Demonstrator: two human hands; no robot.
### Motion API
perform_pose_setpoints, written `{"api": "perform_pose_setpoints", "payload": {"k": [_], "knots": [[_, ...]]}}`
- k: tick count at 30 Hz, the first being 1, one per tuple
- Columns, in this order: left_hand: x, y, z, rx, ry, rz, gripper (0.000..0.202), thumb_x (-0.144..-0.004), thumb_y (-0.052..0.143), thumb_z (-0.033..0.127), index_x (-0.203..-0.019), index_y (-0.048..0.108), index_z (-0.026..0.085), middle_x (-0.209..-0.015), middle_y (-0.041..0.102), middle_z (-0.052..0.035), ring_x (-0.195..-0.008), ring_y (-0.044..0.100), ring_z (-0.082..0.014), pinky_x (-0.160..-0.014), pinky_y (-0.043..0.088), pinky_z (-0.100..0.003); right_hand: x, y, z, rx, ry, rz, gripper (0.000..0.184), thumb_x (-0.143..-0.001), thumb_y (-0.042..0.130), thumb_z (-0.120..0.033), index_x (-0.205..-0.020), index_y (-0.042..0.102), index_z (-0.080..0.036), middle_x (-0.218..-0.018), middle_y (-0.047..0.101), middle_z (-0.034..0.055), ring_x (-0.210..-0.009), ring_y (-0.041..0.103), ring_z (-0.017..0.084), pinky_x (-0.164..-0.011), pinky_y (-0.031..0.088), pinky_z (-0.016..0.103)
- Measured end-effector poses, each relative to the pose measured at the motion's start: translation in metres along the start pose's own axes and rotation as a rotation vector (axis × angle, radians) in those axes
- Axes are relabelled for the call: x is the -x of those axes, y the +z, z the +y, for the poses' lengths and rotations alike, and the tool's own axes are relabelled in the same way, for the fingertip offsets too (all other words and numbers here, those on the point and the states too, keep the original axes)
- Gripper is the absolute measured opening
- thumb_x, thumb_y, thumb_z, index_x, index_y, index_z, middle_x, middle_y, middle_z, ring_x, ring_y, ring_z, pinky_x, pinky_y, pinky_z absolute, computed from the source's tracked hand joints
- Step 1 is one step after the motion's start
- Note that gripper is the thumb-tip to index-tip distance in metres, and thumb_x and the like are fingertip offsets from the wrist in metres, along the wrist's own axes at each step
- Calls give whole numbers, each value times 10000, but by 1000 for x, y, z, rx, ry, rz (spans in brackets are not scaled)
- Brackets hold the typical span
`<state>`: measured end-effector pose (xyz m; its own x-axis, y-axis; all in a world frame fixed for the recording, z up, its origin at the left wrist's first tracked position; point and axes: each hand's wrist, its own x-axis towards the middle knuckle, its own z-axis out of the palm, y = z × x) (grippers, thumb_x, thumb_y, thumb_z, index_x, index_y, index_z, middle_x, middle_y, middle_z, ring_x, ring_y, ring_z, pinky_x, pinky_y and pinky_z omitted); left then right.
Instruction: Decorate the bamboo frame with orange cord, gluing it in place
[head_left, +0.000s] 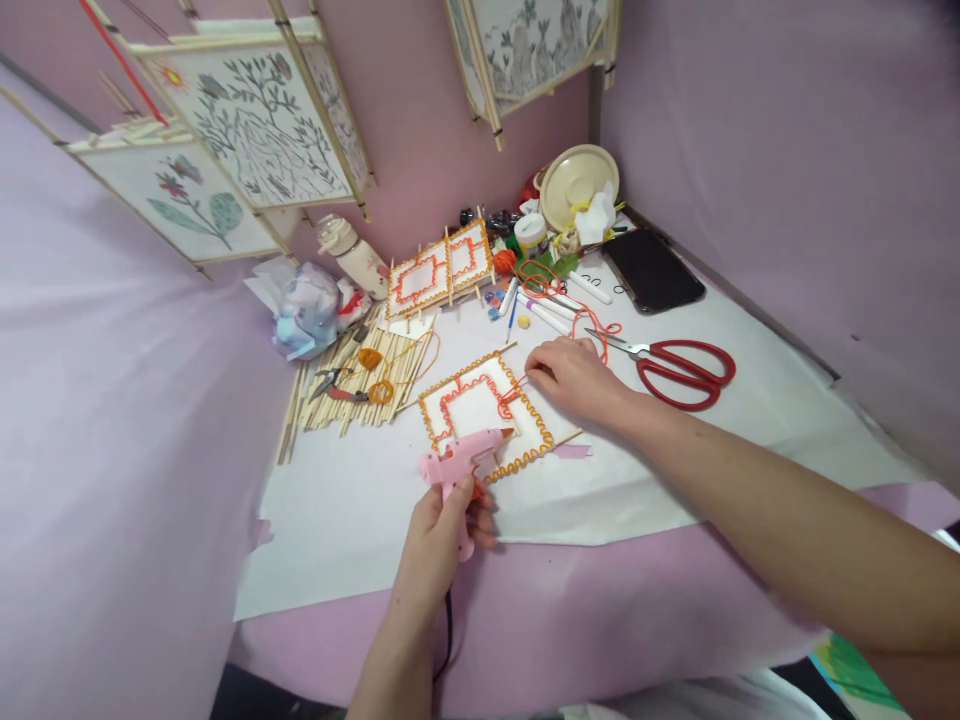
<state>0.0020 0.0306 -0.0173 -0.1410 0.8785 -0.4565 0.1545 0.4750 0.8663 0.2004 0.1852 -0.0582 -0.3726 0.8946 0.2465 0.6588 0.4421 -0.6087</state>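
My left hand (442, 525) is wrapped round the grip of a pink hot glue gun (461, 455), whose orange nozzle points right over a white square panel (484, 410) framed with sticks and edged in orange cord. My right hand (574, 378) rests at the panel's right edge, fingers curled and pinching a red-orange cord (514, 392) against it. That cord trails from the hand toward the back of the table.
Red-handled scissors (679, 370) lie to the right of my right hand. A pile of bamboo sticks (367, 380) with pliers lies at left. Finished panels (442, 270), pens, a bottle (352, 255), a dark phone (652, 270) and a bowl (577, 185) crowd the back. White paper (360, 520) covers the table.
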Motion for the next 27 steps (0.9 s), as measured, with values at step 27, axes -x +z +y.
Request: {"api": "perform_pose_setpoints", "payload": {"k": [27], "knots": [[-1,-3,-7,23,-23,54,436,-871,542,545,-809,625,122,-639,607,-26,-490,554,-96,-462,387,-200,0,-1,1,-19,-5,-12,208,-908,463,-163,-795,635,-191,-892,703,37,-893,550,208,-792,245,359]]}}
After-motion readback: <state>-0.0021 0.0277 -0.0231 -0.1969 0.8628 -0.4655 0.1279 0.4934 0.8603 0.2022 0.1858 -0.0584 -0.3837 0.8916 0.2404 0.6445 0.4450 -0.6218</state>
